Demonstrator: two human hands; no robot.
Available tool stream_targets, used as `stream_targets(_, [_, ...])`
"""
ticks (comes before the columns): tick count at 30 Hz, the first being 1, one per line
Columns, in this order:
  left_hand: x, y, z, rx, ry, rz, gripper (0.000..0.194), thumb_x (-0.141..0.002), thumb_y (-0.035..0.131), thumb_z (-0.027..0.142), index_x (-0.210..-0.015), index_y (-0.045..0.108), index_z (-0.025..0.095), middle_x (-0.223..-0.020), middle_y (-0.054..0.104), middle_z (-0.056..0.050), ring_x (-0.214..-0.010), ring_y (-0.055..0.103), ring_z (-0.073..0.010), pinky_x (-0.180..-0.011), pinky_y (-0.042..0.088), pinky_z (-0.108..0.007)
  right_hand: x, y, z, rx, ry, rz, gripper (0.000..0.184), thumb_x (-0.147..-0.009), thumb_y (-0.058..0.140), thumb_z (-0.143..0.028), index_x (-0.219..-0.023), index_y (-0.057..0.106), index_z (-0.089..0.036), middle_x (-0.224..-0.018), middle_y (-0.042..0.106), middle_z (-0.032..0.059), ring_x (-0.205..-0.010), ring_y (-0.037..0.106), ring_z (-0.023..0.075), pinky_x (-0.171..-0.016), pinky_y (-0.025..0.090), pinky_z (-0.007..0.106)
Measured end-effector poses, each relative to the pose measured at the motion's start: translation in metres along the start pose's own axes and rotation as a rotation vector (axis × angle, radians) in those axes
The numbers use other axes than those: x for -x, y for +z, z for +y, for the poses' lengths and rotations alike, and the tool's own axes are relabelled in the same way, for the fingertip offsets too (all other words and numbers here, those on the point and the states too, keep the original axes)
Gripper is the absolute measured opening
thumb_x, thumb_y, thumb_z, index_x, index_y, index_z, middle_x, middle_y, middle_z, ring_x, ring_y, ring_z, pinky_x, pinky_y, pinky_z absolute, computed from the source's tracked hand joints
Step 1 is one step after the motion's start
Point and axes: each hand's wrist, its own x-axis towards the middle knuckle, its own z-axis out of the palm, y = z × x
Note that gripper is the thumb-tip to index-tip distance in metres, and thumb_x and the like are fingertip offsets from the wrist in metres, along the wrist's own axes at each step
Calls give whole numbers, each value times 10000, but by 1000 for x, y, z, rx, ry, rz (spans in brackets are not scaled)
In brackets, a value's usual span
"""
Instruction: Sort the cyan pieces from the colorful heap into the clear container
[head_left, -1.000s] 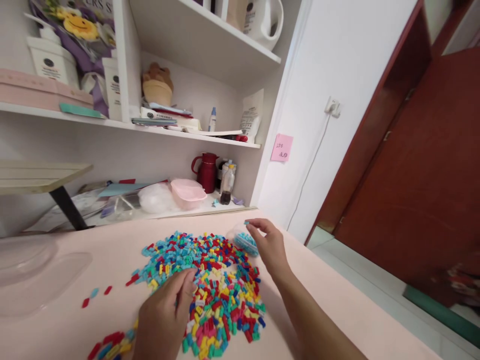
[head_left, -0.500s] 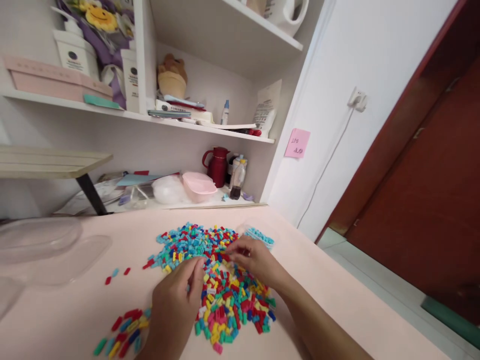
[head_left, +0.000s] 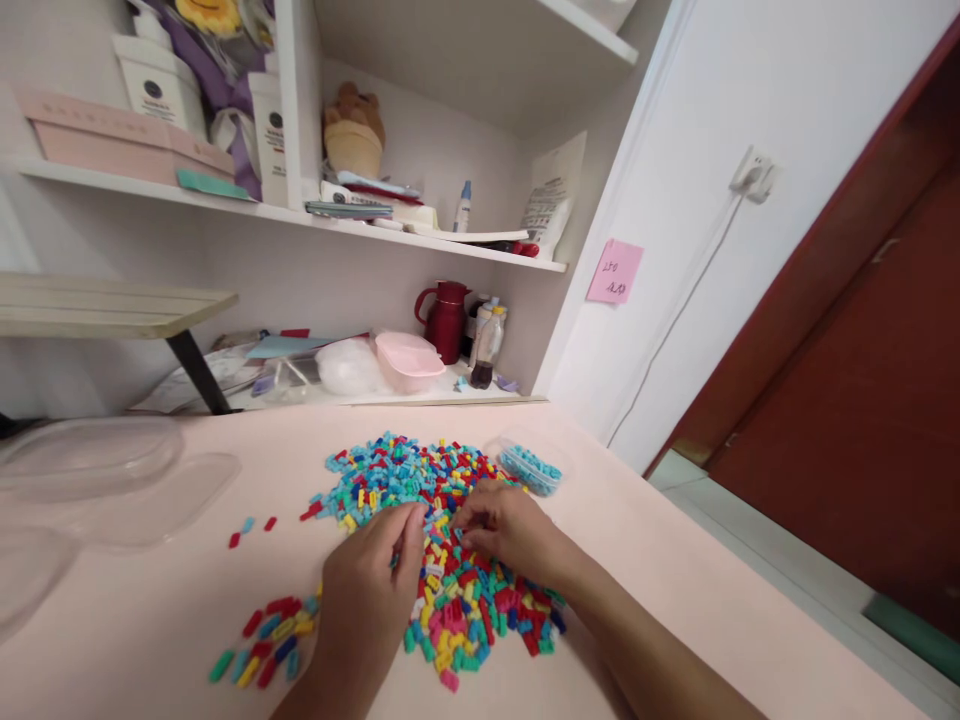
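A spread-out pile of small plastic blocks in red, yellow, green, pink and several blues covers the middle of the table. My left hand is closed at the pile's left edge, thumb against the curled fingers. A speck of blue shows in its grip, but what it holds is mostly hidden. Over the middle of the pile, my right hand has its fingers curled down and thumb close to the fingertips among the blocks. Whether a block sits between those fingertips is not clear. Light-blue blocks fill a clear plastic box behind the right hand.
A smaller group of blocks lies left of my left hand, with a few strays farther back. Clear plastic lids lie on the left. Behind the table stand a shelf unit, a red jug and a pink bowl.
The view has shifted slightly, moving the scene right. My right hand has moved a little nearer along the pile, its fingertips lower among the blocks. The left hand remains closed.
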Motion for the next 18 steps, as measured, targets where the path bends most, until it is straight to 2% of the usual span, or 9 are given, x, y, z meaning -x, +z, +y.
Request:
stream_targets(2, [0, 2, -2, -26, 16, 4, 189, -927, 494, 278, -940, 676, 228, -797, 741, 11, -688, 698, -118, -643, 504, -193, 0, 1, -1, -77, 1, 30, 119, -717, 711, -153, -806, 735, -229, -854, 663, 28, -746, 592, 165, -668, 449, 270])
stream_targets(4, [-1, 5, -4, -54, 38, 20, 175, -917, 504, 251, -960, 673, 231, -876, 734, -3, -751, 699, -129, -688, 513, -211, -1, 3, -4, -244, 49, 59, 83, -739, 718, -244, -818, 728, -219, -854, 655, 28, -723, 588, 161, -657, 460, 275])
stream_targets(7, [-3, 8, -5, -68, 49, 53, 205, -908, 497, 224, -1023, 667, 239, -991, 696, -36, -836, 699, -157, -723, 532, -245, -1, 5, -11, -573, 190, 45, 243, -745, 725, -418, -850, 719, -199, -739, 623, 2, -620, 543, 135, -586, 438, 260])
stream_targets(9, [-3, 9, -6, -48, 48, 53, 223, -905, 505, 227, -1073, 650, 241, -1036, 660, -51, -817, 701, -155, -715, 541, -252, 0, 7, -17, -730, 260, 22, 302, -718, 745, -466, -820, 714, -183, -652, 594, -19, -573, 495, 114, -561, 399, 245])
stream_targets(13, [-1, 10, -7, 13, 76, 8, 231, -900, 554, 248, -1122, 614, 239, -1069, 606, -56, -744, 691, -118, -713, 544, -234, 3, 9, -25, -891, 273, 9, 328, -703, 763, -480, -724, 695, -160, -613, 587, -20, -574, 470, 99, -577, 369, 237])
stream_targets(18, [-1, 9, -8, 45, 85, -6, 205, -897, 574, 280, -1096, 611, 247, -1045, 603, -43, -724, 685, -109, -711, 546, -221, 5, 10, -28, -966, 258, 24, 329, -705, 771, -476, -748, 696, -159, -620, 612, -13, -577, 511, 100, -588, 387, 231])
